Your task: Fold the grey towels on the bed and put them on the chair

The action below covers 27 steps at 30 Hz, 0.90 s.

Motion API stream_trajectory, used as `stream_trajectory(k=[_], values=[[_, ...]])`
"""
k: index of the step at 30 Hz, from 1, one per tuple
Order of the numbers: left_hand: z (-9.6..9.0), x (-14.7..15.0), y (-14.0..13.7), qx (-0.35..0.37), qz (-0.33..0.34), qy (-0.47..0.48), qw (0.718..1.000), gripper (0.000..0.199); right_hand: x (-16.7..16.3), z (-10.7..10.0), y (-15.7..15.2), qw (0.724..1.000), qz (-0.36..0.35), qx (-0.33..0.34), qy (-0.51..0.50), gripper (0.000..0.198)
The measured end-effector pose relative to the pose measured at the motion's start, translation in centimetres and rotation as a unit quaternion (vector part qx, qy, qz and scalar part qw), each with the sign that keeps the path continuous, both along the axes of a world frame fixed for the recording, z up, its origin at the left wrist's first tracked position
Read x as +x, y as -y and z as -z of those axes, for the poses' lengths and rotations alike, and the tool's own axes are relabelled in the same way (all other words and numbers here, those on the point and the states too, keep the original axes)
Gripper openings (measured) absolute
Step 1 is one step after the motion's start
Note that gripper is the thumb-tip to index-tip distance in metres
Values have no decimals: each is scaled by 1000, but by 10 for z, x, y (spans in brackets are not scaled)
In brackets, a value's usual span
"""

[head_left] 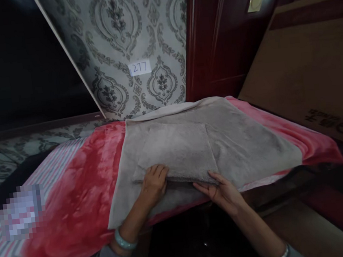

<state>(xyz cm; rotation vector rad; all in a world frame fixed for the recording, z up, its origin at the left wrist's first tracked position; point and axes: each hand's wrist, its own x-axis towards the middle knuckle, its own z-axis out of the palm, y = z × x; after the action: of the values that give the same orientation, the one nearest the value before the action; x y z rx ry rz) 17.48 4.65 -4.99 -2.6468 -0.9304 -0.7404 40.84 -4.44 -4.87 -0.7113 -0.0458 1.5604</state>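
Note:
A folded grey plush towel (pixel 176 148) lies on a larger grey cloth (pixel 253 148) of similar colour. My left hand (pixel 155 181) grips the towel's near edge toward its left corner, fingers curled over the top. At the near right corner, my right hand (pixel 219 189) pinches the same edge, with one digit above and the other fingers underneath. The near edge shows stacked layers and looks slightly lifted from the cloth below. Parts of the fingers under the towel are hidden.
Beneath lie a red plush blanket (pixel 75 204) and a striped cloth (pixel 61 156). A dark screen (pixel 24 66) stands back left, a cardboard box (pixel 312 68) at right. Patterned wallpaper behind bears a paper label (pixel 139 67) reading 277. A blurred patch (pixel 22 213) covers something at left.

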Motion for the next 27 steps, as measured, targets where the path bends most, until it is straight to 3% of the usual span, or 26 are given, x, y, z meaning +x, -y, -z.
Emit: stream_trajectory(k=[4,8,11,14,18,20,22,23,25,27], values=[[-18,13,19,33,22,4,999,38,18,-11,8,998,39,30,28,43],[-11,30,44,2,53,-17,998,37,41,-2,22,995,93,-7,39,36],[7,37,52,-39,49,-31,998,37,55,13,27,994,68,-68,43,31],[20,38,57,-58,37,-11,998,43,65,24,24,995,48,-68,57,31],[13,25,61,-161,57,49,984,50,72,28,14,994,-4,-28,105,26],[5,10,53,-236,48,140,960,47,76,28,9,992,-41,-3,121,26],[-4,-8,35,-300,-18,290,909,46,80,30,4,989,-64,12,131,28],[-8,-17,24,-336,-62,370,864,47,83,32,2,988,-71,16,136,29],[-14,-32,0,-438,-126,495,740,48,90,38,-6,985,-81,21,150,31],[-19,-43,-22,-545,-135,555,613,48,97,43,-16,980,-85,35,175,32]])
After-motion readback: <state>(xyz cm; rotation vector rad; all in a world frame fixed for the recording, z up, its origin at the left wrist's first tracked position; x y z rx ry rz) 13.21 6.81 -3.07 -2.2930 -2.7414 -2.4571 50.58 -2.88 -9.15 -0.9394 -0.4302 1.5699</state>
